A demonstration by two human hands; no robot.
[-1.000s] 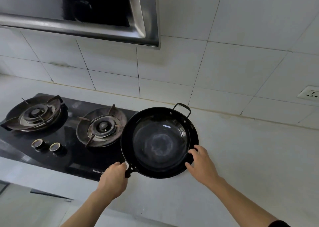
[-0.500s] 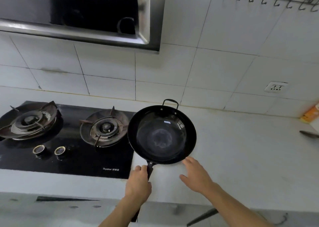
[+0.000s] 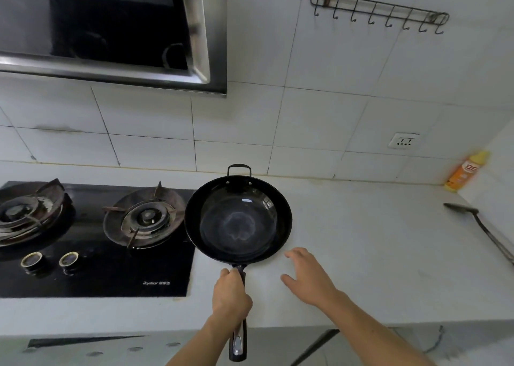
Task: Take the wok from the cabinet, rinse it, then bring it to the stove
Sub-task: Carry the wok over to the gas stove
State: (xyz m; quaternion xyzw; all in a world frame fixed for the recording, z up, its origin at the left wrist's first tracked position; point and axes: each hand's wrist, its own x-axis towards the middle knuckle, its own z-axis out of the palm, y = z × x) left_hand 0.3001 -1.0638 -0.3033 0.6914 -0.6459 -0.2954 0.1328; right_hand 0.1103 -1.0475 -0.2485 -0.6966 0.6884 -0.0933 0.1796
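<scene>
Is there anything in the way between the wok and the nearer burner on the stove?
Nothing visible. The wok, held by its long handle in the left hand, sits on the counter right beside the right-hand burner, whose pan support is bare. The right hand is off the wok.

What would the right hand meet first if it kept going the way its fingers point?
Probably the near right rim of the wok: the right hand is open, fingers aimed up-left at it, with bare counter between. Its height above the counter is unclear.

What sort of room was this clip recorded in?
A home kitchen, most likely: a two-burner gas stove set into a white countertop, a range hood above it, and a wok held by the left hand.
</scene>
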